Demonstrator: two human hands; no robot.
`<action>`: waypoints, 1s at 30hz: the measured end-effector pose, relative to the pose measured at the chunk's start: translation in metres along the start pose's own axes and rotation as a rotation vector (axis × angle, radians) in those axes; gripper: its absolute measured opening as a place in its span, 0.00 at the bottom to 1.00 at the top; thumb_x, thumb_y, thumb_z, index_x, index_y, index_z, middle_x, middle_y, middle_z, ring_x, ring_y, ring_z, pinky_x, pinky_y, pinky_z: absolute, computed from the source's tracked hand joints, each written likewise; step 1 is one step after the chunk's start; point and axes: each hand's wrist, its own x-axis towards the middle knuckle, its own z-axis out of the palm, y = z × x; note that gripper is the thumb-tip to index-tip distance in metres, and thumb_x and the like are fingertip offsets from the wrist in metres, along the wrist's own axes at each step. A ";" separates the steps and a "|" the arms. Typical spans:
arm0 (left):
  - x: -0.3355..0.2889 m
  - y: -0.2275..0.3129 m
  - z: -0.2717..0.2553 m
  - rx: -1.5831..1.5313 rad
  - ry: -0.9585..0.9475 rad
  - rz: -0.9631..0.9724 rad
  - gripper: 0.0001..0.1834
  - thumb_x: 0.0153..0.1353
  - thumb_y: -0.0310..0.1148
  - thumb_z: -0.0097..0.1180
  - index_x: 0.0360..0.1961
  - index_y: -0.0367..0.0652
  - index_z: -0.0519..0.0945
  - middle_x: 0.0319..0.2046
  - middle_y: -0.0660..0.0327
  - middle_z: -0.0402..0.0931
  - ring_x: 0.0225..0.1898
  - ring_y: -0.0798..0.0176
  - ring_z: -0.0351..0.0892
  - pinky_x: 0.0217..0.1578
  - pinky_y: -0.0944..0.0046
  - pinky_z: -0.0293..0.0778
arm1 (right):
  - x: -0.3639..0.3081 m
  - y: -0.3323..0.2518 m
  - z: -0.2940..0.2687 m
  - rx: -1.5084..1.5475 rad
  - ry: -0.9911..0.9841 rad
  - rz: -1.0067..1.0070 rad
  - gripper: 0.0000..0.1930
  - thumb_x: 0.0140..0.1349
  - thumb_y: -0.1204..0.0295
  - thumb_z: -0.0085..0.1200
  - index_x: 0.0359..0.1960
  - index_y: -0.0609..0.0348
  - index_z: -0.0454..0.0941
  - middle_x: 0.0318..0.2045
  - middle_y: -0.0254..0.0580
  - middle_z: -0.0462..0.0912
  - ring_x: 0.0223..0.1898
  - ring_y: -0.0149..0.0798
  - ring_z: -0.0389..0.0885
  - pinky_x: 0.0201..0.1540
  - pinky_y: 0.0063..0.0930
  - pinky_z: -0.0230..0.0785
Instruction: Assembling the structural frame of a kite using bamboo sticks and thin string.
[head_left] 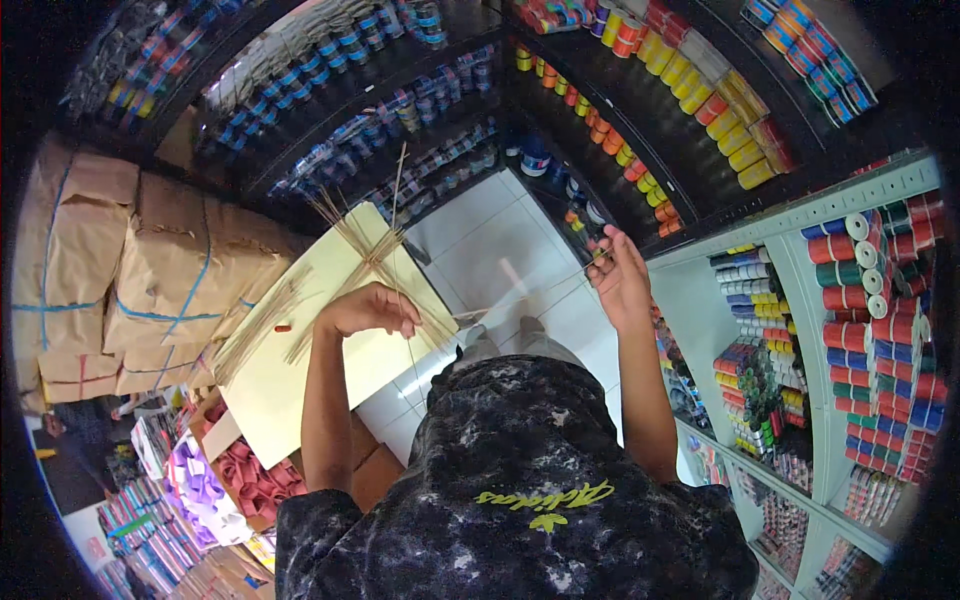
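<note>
My left hand (372,310) is over the near right part of a pale yellow board (265,412), its fingers curled in a pinch around a long thin stick. That stick runs down past the fingertips toward the floor. Off to the right, my right hand (622,280) is raised with thumb and fingertips together on a thin, light strand that looks like another stick, slanting down to the left. Bundles of thin brown sticks (374,256) lie crossed on the board beyond my left hand. More loose sticks (262,325) spread along its left side, near a small red piece (283,327).
Brown paper-wrapped parcels (160,260) tied with blue string are stacked at the left. Dark shelves (420,75) with small rolls stand ahead, and a pale green rack (800,300) of colored spools is at right. A box of dark pink strips (250,475) sits lower left.
</note>
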 end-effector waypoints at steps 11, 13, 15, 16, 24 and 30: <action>-0.038 0.059 -0.028 0.300 0.656 0.119 0.10 0.62 0.22 0.61 0.44 0.37 0.85 0.34 0.63 0.86 0.36 0.71 0.83 0.34 0.72 0.73 | 0.017 0.003 0.023 -0.647 0.023 -0.170 0.14 0.71 0.67 0.56 0.52 0.63 0.79 0.32 0.36 0.81 0.20 0.21 0.71 0.21 0.16 0.61; -0.037 0.061 -0.032 0.274 0.758 0.223 0.10 0.63 0.25 0.60 0.44 0.39 0.85 0.33 0.64 0.86 0.35 0.74 0.82 0.31 0.74 0.71 | 0.016 0.002 0.037 -0.637 0.082 -0.253 0.12 0.69 0.69 0.57 0.48 0.63 0.80 0.31 0.36 0.83 0.22 0.22 0.72 0.21 0.16 0.62; -0.031 0.063 -0.031 0.251 0.839 0.259 0.10 0.63 0.28 0.61 0.45 0.40 0.84 0.33 0.65 0.86 0.34 0.75 0.82 0.31 0.74 0.71 | 0.014 0.001 0.051 -0.640 0.082 -0.304 0.11 0.69 0.70 0.58 0.47 0.63 0.81 0.32 0.36 0.84 0.22 0.22 0.73 0.22 0.16 0.63; -0.024 0.067 -0.024 0.251 0.837 0.259 0.10 0.63 0.28 0.61 0.45 0.40 0.84 0.33 0.65 0.86 0.34 0.75 0.82 0.31 0.74 0.71 | 0.012 0.001 0.057 -0.642 0.090 -0.355 0.10 0.68 0.70 0.58 0.45 0.63 0.81 0.32 0.36 0.84 0.23 0.22 0.74 0.23 0.16 0.64; 0.036 0.082 0.054 -0.108 0.877 0.342 0.12 0.64 0.32 0.64 0.47 0.40 0.83 0.35 0.62 0.86 0.37 0.70 0.85 0.35 0.70 0.78 | -0.021 0.010 0.102 -0.740 -0.017 -0.496 0.08 0.65 0.74 0.62 0.43 0.63 0.83 0.31 0.33 0.86 0.26 0.20 0.76 0.28 0.16 0.67; 0.055 0.089 0.095 -0.229 0.790 0.397 0.12 0.65 0.30 0.63 0.47 0.39 0.82 0.36 0.60 0.87 0.38 0.68 0.86 0.34 0.70 0.79 | -0.043 0.017 0.124 -0.786 -0.134 -0.499 0.07 0.63 0.74 0.63 0.41 0.64 0.85 0.31 0.34 0.87 0.24 0.19 0.76 0.27 0.17 0.67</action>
